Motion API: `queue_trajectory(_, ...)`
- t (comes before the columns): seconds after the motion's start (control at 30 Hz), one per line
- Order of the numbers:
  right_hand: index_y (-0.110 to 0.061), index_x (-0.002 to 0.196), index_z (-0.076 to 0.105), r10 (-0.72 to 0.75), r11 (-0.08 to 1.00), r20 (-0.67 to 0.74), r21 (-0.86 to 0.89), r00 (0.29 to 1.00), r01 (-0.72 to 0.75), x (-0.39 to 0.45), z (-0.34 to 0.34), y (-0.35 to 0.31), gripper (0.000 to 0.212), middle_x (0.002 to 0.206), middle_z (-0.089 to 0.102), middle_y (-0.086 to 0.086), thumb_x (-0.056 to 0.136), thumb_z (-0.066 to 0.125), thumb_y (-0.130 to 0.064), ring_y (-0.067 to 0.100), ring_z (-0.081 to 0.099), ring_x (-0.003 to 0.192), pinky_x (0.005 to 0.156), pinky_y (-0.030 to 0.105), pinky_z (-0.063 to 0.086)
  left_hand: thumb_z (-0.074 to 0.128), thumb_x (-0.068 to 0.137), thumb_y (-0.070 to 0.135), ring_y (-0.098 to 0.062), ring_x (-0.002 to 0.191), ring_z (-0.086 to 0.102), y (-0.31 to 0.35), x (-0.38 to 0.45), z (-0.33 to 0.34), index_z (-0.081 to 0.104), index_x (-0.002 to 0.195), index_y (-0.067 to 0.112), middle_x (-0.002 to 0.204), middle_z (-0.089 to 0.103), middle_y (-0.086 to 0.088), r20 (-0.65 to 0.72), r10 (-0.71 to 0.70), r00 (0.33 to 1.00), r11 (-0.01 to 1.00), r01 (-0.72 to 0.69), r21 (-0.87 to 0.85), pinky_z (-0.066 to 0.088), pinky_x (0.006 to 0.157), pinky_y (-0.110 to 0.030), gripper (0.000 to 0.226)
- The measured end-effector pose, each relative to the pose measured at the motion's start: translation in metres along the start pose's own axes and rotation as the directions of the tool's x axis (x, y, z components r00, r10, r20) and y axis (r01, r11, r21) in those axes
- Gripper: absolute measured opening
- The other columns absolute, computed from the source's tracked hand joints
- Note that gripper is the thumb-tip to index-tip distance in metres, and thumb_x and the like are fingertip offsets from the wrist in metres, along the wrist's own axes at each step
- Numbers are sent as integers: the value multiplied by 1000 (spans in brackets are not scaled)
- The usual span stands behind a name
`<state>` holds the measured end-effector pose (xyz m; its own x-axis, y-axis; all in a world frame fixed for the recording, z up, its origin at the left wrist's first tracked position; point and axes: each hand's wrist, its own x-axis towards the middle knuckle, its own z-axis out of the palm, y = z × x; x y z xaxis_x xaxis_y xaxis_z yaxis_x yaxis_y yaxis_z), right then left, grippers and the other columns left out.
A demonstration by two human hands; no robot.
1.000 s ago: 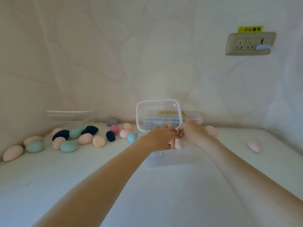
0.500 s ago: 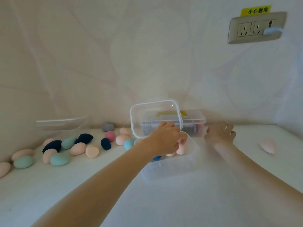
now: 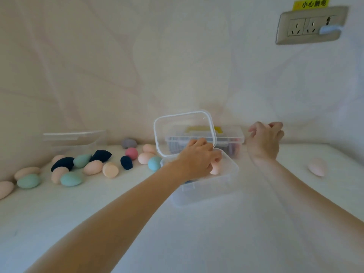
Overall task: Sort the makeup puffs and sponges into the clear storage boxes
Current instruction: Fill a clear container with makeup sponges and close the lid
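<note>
While its lid stands up: the clear box (image 3: 204, 186) sits open in the middle of the counter (image 3: 216, 243), lid (image 3: 184, 133) tipped up at the back.
Inside the box: one peach sponge (image 3: 215, 168) shows by the hand, and a dark blue bit peeks out under the wrist; the rest is hidden by the hand.
Left hand: the left hand (image 3: 197, 159) reaches down into the box; its fingers (image 3: 216, 156) curl round the peach sponge, but I cannot tell if they hold it tight or just touch it.
Right hand: the right hand (image 3: 265, 139) hangs in the air to the right of the box, fingers loosely curled, holding nothing.
Second box: a shut clear box (image 3: 228, 138) stands behind the open one, near the wall; it has a yellow part on top, and dark things inside are too blurry to name.
Loose sponges on the left: about sixteen lie on the counter, with three dark blue (image 3: 126, 162), three green (image 3: 71, 179), one light blue (image 3: 154, 163), one deep pink (image 3: 131, 153), one grey (image 3: 129, 143); the others are peach, and the one at the far left is cut off by the edge.
Lone sponge: one pale pink sponge (image 3: 317, 167) lies far to the right, well apart from the rest.
Clear tray: one see-through tray (image 3: 74, 137) leans by the wall on the left, hard to see.
Wall socket: one socket plate (image 3: 310, 25) is up on the right; a yellow sticker (image 3: 311, 3) above it reads 小心触电.
</note>
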<state>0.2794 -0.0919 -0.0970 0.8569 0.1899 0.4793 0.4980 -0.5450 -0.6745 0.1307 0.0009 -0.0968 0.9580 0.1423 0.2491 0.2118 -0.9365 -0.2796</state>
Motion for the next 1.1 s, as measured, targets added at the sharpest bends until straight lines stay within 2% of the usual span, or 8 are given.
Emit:
queue_trajectory(0.13,-15,113,61,-122,979,40,168,992,113,-5,-23,-22,27,121,43,16,93,45,-9,34,51,106,83,33,42,38,94,21,-27,131,31,3,-11,-5,41,137,30,138,44,-2,58,-21,998,999,19,41,25,106,-38,43)
queue_trajectory(0.23,-22,125,45,-328,915,353,349,877,202,-16,-36,-53,45,93,53,5,84,60,-14,20,53,79,66,25,42,41,95,23,-27,140,19,-2,-19,-7,31,142,37,149,29,4,112,-43,993,995,33,93,20,112,-42,50)
queue_trajectory(0.37,-13,100,61,-277,956,655,115,703,270,-27,-49,-72,29,93,60,5,74,73,-13,20,56,74,54,25,43,41,97,30,-27,142,11,-3,-28,-10,26,144,37,154,18,6,182,-76,980,995,63,75,16,113,-43,50)
queue_trajectory(0.5,-11,103,71,-210,879,811,-87,545,469,-39,-46,-67,28,71,57,-1,75,69,-9,13,53,64,54,21,41,37,98,33,-24,145,7,-1,-31,-14,28,145,30,155,20,14,233,-72,970,997,68,22,14,116,-42,47)
queue_trajectory(0.7,-9,105,61,-234,774,777,-215,584,596,-51,-25,-54,25,98,61,5,80,62,-10,20,52,84,69,27,41,41,97,30,-23,145,9,-3,-31,-11,21,147,32,154,26,15,222,-69,973,996,82,-46,15,116,-42,54)
queue_trajectory(0.87,-14,107,58,-289,667,757,-280,586,690,-53,-13,-50,26,110,60,7,81,60,-17,29,52,115,78,29,39,47,90,13,-19,132,31,2,-27,-16,57,125,26,135,49,8,32,-92,995,965,97,-246,25,107,-33,38)
queue_trajectory(0.97,-17,117,57,-254,660,755,-321,604,680,-50,-8,-47,35,126,47,11,83,60,-23,31,35,127,100,39,40,49,87,5,-22,112,52,7,-22,-22,69,109,14,119,62,-2,88,-117,989,881,144,-450,39,92,-26,31)
queue_trajectory(1.1,-18,91,57,-202,767,782,-248,590,591,-43,-13,-48,23,100,58,7,74,70,-25,25,51,99,79,27,45,49,89,7,-22,112,55,13,-14,-21,64,107,5,121,59,-7,210,-80,974,884,167,-437,40,88,-24,23)
